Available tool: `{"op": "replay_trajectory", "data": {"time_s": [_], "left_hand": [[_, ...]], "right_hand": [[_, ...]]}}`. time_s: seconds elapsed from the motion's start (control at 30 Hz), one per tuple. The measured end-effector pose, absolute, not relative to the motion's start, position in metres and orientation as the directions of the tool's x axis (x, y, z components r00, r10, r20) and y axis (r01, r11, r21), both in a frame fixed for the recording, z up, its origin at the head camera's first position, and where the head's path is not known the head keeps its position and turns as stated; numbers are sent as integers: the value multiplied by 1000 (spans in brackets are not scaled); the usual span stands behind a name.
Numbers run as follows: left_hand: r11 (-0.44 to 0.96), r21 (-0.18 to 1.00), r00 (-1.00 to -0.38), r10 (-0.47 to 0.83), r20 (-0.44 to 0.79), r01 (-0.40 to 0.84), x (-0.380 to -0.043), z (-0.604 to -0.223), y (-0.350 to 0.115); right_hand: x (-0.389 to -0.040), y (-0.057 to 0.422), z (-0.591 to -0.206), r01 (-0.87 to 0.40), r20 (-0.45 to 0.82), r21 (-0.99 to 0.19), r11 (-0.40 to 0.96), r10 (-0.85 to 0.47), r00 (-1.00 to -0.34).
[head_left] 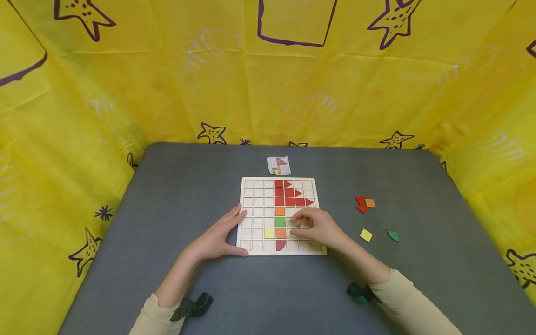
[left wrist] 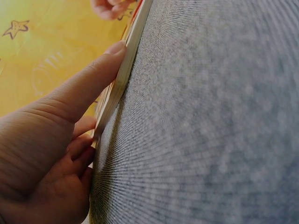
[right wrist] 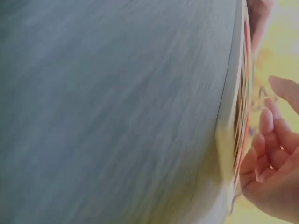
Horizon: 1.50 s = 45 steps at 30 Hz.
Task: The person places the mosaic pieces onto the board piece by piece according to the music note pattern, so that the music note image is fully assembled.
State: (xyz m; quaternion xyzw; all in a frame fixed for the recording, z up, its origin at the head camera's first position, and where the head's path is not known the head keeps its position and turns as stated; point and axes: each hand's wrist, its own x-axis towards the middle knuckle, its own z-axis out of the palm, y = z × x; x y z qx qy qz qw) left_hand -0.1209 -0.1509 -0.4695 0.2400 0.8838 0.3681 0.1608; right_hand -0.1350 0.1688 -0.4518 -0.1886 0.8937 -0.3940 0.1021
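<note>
A pale wooden grid board [head_left: 253, 222] lies on the table. Spread along its left side and near corner, my left hand [head_left: 214, 238] rests with fairly straight fingers; the left wrist view has its thumb [left wrist: 96, 79] against the board's edge. My right hand [head_left: 318, 228] hovers over the board's right half, fingers bent. Thumb and fingertips stand apart with nothing between them in the right wrist view. Beside them sit a green square [head_left: 280, 222] and an orange square [head_left: 280, 233]. Rows of red squares [head_left: 290, 201] ending in triangles fill upper cells; a yellow square [head_left: 269, 233] and red quarter circle [head_left: 280, 244] sit lower.
A small printed card [head_left: 278, 165] lies behind the board. To the right are loose red pieces [head_left: 362, 209], an orange square tile [head_left: 370, 203], a yellow tile [head_left: 366, 235] and a green quarter circle [head_left: 393, 236]. Yellow cloth [head_left: 268, 93] surrounds the grey table [head_left: 188, 177].
</note>
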Motion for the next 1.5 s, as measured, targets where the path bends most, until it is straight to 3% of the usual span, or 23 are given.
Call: {"op": "replay_trajectory", "data": {"time_s": [0.43,0.8,1.1,1.5], "left_hand": [[623,714,-831,546,-105,319,-121,-470,-151],[600,730,-823,560,-90,329,-121,-471,-152],[614,724,-827,551,-110,313,-122,-470,-153],[619,726,-829,546,-123,300,-121,-469,-152]], "right_hand": [[-119,260,-453,-116,-49,-716,689,-215,-975],[-94,315,-448,-103,-52,-566,818,-161,-986],[-86,329,-447,-114,-40,-522,845,-158,-987],[-97,313,-456,-184,35,-536,824,-196,-980]]}}
